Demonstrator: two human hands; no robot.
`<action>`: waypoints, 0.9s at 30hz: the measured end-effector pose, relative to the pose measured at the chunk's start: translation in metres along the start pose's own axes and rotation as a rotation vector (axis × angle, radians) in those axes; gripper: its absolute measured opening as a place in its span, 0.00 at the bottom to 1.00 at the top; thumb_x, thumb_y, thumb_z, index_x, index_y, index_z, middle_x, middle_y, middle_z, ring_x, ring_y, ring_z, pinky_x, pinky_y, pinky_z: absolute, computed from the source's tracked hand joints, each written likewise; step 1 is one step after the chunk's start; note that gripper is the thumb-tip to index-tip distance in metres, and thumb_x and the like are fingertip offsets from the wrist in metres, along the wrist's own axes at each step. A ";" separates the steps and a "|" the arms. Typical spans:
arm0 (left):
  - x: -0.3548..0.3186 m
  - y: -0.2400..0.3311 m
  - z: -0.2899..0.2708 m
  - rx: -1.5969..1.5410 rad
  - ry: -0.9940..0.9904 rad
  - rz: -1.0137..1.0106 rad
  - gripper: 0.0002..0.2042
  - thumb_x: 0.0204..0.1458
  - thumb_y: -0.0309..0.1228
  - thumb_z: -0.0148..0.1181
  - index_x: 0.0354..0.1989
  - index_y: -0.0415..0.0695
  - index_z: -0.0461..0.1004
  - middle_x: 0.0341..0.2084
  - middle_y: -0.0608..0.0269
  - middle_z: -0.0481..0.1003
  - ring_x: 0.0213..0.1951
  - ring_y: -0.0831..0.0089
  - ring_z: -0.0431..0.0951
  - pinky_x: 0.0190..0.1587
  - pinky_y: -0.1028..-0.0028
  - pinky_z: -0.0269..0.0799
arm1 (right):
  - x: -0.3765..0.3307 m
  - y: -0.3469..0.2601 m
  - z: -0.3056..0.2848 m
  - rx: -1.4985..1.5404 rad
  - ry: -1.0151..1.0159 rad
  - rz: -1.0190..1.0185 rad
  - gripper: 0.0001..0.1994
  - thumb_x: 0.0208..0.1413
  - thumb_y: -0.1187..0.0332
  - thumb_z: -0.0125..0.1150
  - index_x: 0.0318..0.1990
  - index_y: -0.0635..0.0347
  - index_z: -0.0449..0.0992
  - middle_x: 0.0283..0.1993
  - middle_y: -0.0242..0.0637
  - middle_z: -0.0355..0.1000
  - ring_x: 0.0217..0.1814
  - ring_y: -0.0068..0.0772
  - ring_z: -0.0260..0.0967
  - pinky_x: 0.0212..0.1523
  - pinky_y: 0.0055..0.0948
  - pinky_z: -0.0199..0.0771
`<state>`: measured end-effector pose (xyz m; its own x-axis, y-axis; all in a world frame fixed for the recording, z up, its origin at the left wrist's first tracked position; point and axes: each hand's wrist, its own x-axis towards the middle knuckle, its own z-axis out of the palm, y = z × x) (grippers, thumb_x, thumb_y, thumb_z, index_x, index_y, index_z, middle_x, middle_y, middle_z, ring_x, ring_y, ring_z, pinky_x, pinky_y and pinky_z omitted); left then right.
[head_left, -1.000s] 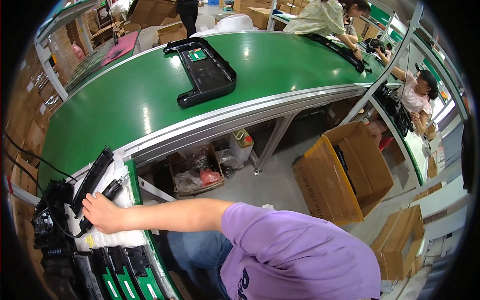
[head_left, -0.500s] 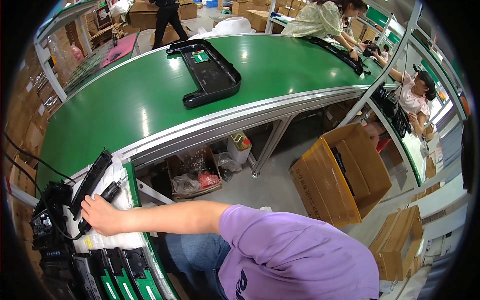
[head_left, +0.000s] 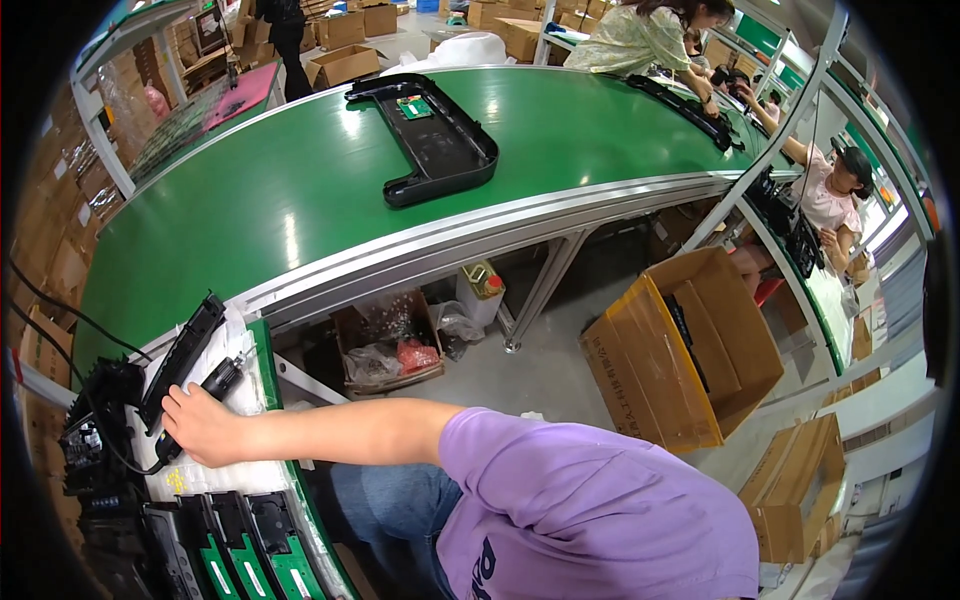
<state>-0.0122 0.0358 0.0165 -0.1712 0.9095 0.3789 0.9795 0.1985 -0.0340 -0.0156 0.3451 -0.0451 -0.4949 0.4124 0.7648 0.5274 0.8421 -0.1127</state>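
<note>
At the lower left, on a white-padded counter beside the green conveyor belt, one bare hand reaches across from the right, fingers curled around a black handheld tool; which hand it is cannot be told. A long black plastic part lies just beside it. A black plastic frame rides the belt well apart

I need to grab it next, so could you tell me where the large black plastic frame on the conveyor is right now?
In the head view, the black plastic frame lies flat on the green conveyor belt, upper centre, with a small green circuit board resting in its far end.
</note>
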 end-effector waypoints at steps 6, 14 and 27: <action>0.006 0.001 -0.003 0.003 -0.015 0.042 0.19 0.48 0.46 0.61 0.37 0.42 0.74 0.30 0.55 0.69 0.36 0.56 0.69 0.34 0.57 0.67 | 0.001 0.004 -0.004 0.002 -0.037 0.012 0.18 0.34 0.61 0.62 0.32 0.66 0.72 0.34 0.42 0.65 0.42 0.41 0.60 0.35 0.35 0.59; -0.004 -0.012 0.007 -0.130 -0.013 0.016 0.15 0.46 0.33 0.62 0.39 0.35 0.72 0.36 0.48 0.71 0.38 0.49 0.69 0.40 0.59 0.67 | 0.010 -0.005 0.006 0.045 0.012 -0.013 0.07 0.35 0.68 0.56 0.22 0.62 0.72 0.27 0.44 0.68 0.33 0.43 0.68 0.26 0.39 0.69; -0.040 -0.035 -0.037 -0.212 0.041 -0.205 0.27 0.31 0.32 0.70 0.42 0.34 0.70 0.39 0.50 0.72 0.42 0.54 0.73 0.41 0.64 0.68 | 0.012 0.000 -0.028 0.145 -0.110 -0.114 0.20 0.40 0.66 0.64 0.44 0.61 0.72 0.37 0.41 0.67 0.42 0.44 0.66 0.39 0.39 0.69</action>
<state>-0.0361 -0.0206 0.0370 -0.3675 0.8420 0.3950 0.9260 0.2920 0.2392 -0.0020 0.3404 -0.0179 -0.6222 0.3399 0.7052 0.3628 0.9235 -0.1250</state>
